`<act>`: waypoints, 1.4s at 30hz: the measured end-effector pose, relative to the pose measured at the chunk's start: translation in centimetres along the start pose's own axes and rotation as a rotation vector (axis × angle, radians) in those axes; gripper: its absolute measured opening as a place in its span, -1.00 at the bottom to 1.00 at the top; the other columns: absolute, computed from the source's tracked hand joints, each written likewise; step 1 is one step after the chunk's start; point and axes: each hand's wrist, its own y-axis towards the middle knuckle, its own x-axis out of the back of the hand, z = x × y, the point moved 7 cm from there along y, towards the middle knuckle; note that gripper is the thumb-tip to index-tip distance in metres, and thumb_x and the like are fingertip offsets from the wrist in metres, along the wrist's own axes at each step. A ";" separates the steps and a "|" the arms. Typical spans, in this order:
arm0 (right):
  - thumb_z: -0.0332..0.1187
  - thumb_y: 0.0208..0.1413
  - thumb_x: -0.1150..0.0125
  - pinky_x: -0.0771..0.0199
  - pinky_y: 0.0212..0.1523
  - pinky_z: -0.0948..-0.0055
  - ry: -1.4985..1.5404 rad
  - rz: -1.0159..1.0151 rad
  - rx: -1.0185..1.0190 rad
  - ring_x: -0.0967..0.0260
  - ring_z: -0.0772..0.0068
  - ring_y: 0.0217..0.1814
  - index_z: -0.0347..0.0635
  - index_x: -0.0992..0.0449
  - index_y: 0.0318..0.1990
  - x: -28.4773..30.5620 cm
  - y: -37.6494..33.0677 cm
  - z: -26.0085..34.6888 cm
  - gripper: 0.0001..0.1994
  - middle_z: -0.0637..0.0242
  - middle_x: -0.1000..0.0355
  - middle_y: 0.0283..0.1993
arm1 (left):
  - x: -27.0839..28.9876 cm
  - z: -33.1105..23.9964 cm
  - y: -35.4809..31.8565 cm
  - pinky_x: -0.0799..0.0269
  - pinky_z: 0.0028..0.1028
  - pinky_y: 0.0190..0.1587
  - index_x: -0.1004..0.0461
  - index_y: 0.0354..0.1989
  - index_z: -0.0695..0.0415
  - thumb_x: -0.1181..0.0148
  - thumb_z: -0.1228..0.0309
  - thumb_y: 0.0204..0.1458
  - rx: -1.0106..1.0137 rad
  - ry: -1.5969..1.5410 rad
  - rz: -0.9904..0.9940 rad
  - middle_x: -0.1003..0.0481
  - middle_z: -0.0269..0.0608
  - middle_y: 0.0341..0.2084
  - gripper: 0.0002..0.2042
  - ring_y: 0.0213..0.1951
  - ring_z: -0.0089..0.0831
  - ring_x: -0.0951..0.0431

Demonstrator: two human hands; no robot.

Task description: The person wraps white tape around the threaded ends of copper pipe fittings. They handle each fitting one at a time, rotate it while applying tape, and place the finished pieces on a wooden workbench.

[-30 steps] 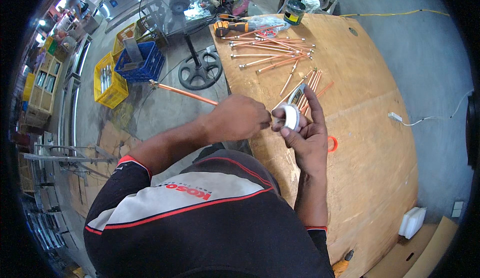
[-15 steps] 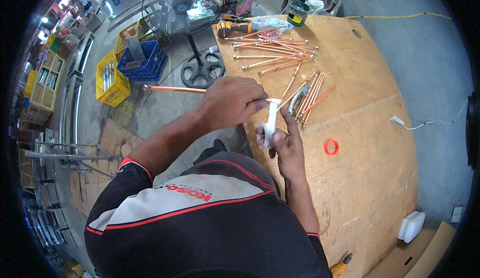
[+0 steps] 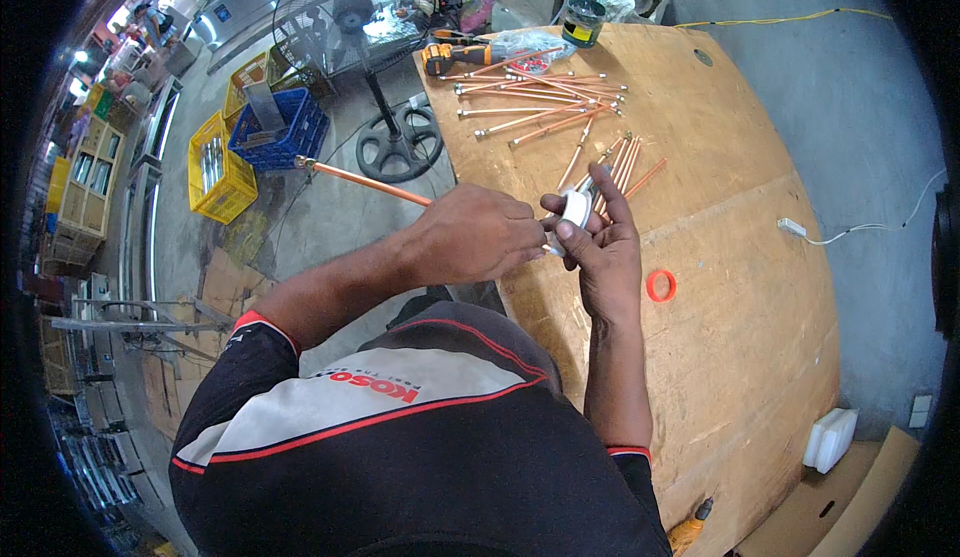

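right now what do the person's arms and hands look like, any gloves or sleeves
The left hand and right hand are ungloved, with bare fingers. The left sleeve and right sleeve are short and black, with red trim along the hem.

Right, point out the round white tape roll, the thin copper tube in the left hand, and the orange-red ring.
Round white tape roll (image 3: 576, 209), head view: its white side.
Thin copper tube (image 3: 368, 183), head view: middle of visible shaft.
Orange-red ring (image 3: 672, 284), head view: right side of its band.
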 end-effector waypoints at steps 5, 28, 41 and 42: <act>-0.38 0.21 -0.23 -0.51 -0.13 0.51 -0.153 0.045 -0.040 -0.50 0.44 -0.12 -0.25 -0.05 0.41 0.6 -0.1 -2.5 -0.32 0.04 -0.51 -0.03 | 0.3 1.4 -0.6 -0.44 -0.21 -0.32 -0.53 -0.20 0.11 -0.24 0.26 0.05 0.147 -0.110 -0.008 -0.49 -0.15 -0.44 -0.77 -0.33 -0.14 -0.56; -0.37 0.23 -0.08 -0.48 -0.26 0.39 -0.636 -0.264 0.667 -0.44 0.45 -0.34 -0.26 -0.53 0.06 -1.1 -3.6 0.3 -0.70 0.17 -0.54 -0.27 | -8.8 22.2 -10.3 -0.48 -0.13 -0.18 -0.62 -0.27 0.16 -0.03 0.23 0.22 0.673 -0.064 -0.377 -0.61 0.02 -0.37 -0.71 -0.23 -0.07 -0.63; -0.25 0.13 -0.27 -0.38 -0.17 0.42 -0.695 -0.054 0.184 -0.41 0.34 -0.22 -0.22 -0.58 -0.06 1.5 1.6 -6.0 -0.70 0.20 -0.47 -0.27 | -6.1 27.8 5.6 -0.10 -0.59 -0.67 -0.35 -0.38 0.05 0.08 0.34 0.24 0.831 -2.076 -1.018 -0.26 -0.43 -0.63 -0.84 -0.65 -0.62 -0.24; -0.25 0.11 -0.28 -0.42 -0.12 0.38 -0.710 -0.062 0.173 -0.45 0.27 -0.19 -0.24 -0.59 -0.07 2.1 2.1 -5.6 -0.70 0.15 -0.47 -0.26 | -7.1 28.4 6.0 -0.10 -0.59 -0.67 -0.35 -0.38 0.05 0.08 0.33 0.24 0.854 -2.078 -1.041 -0.26 -0.43 -0.63 -0.83 -0.66 -0.62 -0.24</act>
